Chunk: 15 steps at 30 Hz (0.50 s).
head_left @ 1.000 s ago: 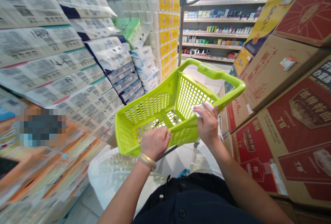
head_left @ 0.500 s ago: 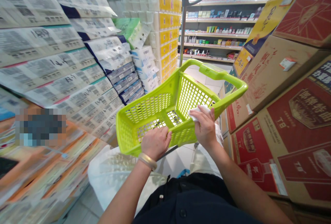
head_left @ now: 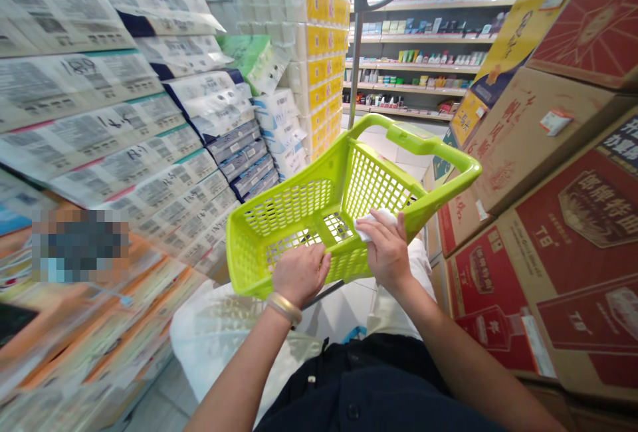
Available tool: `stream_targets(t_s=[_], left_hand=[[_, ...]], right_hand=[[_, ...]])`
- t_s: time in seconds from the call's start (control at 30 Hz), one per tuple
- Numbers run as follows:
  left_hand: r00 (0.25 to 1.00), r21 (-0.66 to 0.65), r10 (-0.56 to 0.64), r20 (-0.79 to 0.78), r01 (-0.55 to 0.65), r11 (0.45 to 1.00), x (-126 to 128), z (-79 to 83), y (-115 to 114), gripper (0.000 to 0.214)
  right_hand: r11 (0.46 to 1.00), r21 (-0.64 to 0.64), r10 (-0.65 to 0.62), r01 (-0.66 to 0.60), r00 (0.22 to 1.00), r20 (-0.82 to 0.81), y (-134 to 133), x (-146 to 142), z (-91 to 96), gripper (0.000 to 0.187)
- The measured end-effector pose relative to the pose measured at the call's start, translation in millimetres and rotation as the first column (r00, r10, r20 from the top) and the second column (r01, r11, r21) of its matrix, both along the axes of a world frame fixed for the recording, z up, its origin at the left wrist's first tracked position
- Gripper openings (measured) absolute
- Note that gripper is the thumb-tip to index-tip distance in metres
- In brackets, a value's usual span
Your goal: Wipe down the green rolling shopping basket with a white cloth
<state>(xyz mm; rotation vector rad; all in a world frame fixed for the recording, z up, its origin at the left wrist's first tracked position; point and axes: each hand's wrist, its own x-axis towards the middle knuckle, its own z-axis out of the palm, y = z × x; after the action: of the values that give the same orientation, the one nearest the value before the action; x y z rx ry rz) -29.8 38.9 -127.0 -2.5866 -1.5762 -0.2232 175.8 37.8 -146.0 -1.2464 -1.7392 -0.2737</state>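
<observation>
My left hand (head_left: 302,276) is shut around the near rim of a lime-green plastic shopping basket (head_left: 289,209), with a gold-coloured bangle (head_left: 284,308) on that wrist. The basket is tilted, and its slotted walls and folding handle (head_left: 428,143) show clearly. My right hand (head_left: 386,249) presses a folded white cloth (head_left: 375,222) against the inner side of the basket's near wall. The cloth is partly hidden by my fingers.
Stacks of packaged tissue rolls (head_left: 100,113) rise on the left, and red-and-tan cardboard cartons (head_left: 543,232) on the right. Store shelves (head_left: 419,40) stand ahead beyond a metal pole (head_left: 355,40). A white sack (head_left: 224,332) lies below the basket, above a tiled floor (head_left: 349,306).
My right hand and the cloth have slid left along the basket's near wall. The basket has shifted slightly right, while my left hand keeps its hold.
</observation>
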Motion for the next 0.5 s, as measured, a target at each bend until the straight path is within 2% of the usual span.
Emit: stream_targets(t_s=[0.07, 0.2, 0.27, 0.43, 0.5], left_hand=[[1.0, -0.003, -0.006, -0.004, 0.006, 1.0, -2, 0.5, 3, 0.04], [1.0, 0.008, -0.004, -0.009, 0.004, 1.0, -7, 0.7, 11, 0.042], [1.0, 0.017, -0.009, -0.011, 0.009, 1.0, -8, 0.0, 15, 0.043], [0.999, 0.055, -0.047, -0.013, 0.048, 0.997, -12, -3.7, 24, 0.043], [0.997, 0.064, -0.071, -0.012, 0.072, 0.995, -15, -5.0, 28, 0.043]], right_hand=[[1.0, 0.004, -0.019, 0.019, 1.0, 0.012, 2, 7, 2.9, 0.037], [0.986, 0.045, -0.159, 0.162, 0.985, -0.068, 11, 35, 17.7, 0.033], [0.978, 0.051, -0.196, 0.201, 0.976, -0.097, 12, 40, 21.4, 0.032], [0.997, 0.016, -0.072, 0.071, 0.997, 0.029, 6, 27, 14.6, 0.035], [0.996, 0.031, -0.084, 0.082, 0.995, 0.045, 6, 31, 15.4, 0.035]])
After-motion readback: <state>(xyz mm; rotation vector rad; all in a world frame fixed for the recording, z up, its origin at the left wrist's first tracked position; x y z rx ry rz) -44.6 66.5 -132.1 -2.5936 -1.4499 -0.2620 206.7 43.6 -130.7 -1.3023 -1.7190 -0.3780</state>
